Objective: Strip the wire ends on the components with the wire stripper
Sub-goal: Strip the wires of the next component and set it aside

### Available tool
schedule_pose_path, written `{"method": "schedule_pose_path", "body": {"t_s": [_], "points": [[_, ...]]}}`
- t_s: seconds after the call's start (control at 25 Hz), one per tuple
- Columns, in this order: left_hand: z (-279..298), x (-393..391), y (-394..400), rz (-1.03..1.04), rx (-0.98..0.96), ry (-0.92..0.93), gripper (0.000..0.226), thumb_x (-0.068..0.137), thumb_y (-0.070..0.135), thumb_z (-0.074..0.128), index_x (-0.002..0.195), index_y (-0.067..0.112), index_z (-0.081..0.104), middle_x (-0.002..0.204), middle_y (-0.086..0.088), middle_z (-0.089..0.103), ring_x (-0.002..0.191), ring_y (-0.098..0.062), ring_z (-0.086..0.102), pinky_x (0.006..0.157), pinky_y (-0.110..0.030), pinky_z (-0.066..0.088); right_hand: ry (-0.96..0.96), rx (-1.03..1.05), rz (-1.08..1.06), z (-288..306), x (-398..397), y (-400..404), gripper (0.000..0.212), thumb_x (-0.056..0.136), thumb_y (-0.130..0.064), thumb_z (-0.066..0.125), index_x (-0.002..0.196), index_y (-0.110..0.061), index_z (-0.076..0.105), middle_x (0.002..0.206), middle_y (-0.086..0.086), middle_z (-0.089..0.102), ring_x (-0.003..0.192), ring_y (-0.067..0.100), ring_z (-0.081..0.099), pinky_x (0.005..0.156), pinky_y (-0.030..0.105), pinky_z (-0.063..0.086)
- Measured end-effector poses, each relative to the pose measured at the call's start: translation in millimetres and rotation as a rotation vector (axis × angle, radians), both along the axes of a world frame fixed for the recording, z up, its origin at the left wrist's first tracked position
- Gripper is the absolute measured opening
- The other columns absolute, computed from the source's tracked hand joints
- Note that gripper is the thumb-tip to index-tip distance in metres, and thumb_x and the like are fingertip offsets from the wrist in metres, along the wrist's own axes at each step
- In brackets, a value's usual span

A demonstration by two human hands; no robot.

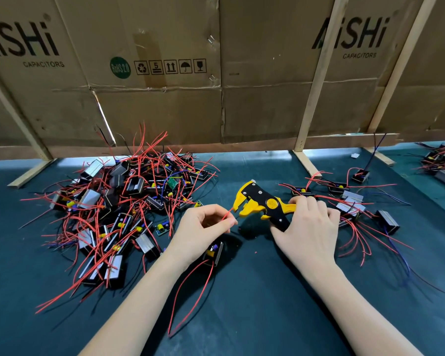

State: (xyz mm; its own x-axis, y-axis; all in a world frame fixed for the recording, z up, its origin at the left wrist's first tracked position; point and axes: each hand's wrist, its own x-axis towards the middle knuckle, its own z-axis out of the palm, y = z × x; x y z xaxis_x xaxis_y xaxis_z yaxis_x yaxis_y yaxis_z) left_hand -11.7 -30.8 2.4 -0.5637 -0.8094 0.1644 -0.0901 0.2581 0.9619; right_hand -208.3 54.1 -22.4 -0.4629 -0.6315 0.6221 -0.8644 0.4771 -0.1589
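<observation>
left hand [203,224]: we pinch a red wire [226,216] at frame centre, its tip at the stripper's open jaws.
right hand [309,224]: we grip the yellow wire stripper [261,202] by its handles.
component [214,251]: under our left wrist.
pile of components [121,201]: centre left.

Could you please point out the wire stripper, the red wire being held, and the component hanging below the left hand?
Wire stripper [263,204]: head view, on its black body beside the yellow knob.
Red wire [226,215]: head view, on the stretch just beyond the pinching fingertips.
Component [214,251]: head view, on its black casing.
</observation>
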Motion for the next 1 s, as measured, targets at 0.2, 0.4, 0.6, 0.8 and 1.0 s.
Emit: {"method": "schedule_pose_path", "body": {"t_s": [0.2,0.4,0.6,0.8,1.0], "points": [[-1.3,-2.2,4.1,0.016,-0.068,-0.025,0.009,0.088,0.011,0.070,0.079,0.013,0.072,0.062,0.004,0.067,0.057,-0.003,0.056,0.059,-0.012,0.041,0.058,-0.032,0.022,0.9,1.4,1.6,0.055,0.059,-0.044,0.083,0.093,-0.006,0.062,0.084,0.008,0.060,0.082,0.033,0.056,0.079,0.043,0.034],[-1.4,-1.4,1.9,0.032,-0.078,-0.023,0.013,0.089,0.010,0.068,0.077,0.016,0.070,0.060,0.000,0.069,0.058,-0.009,0.057,0.062,-0.022,0.047,0.060,-0.039,0.036,3.0,1.4,2.9,0.054,0.059,-0.044,0.082,0.092,-0.007,0.062,0.085,0.008,0.059,0.082,0.032,0.056,0.079,0.043,0.035],[-1.5,-0.6,2.0,0.016,-0.062,-0.030,0.013,0.089,0.010,0.069,0.077,0.015,0.069,0.062,-0.001,0.071,0.057,-0.006,0.058,0.061,-0.013,0.046,0.101,-0.108,0.051,4.6,2.3,2.9,0.044,0.069,-0.048,0.060,0.089,-0.008,0.061,0.082,0.007,0.058,0.079,0.032,0.055,0.077,0.041,0.034],[-0.2,0.2,2.3,-0.009,-0.020,-0.007,0.011,0.089,0.011,0.069,0.079,0.011,0.070,0.064,-0.003,0.072,0.057,-0.008,0.057,0.058,-0.012,0.044,0.160,-0.162,0.047,5.9,0.1,3.0,0.038,0.073,-0.047,0.048,0.081,-0.011,0.057,0.076,0.004,0.054,0.074,0.031,0.052,0.074,0.040,0.032],[1.1,-2.0,5.3,-0.018,0.040,0.026,0.010,0.090,0.013,0.069,0.080,0.011,0.070,0.070,-0.005,0.075,0.064,-0.013,0.062,0.059,-0.012,0.045,0.155,-0.171,0.036,2.9,-2.9,1.6,0.036,0.072,-0.046,0.050,0.079,-0.011,0.056,0.074,0.004,0.054,0.073,0.032,0.053,0.073,0.040,0.032]]}}
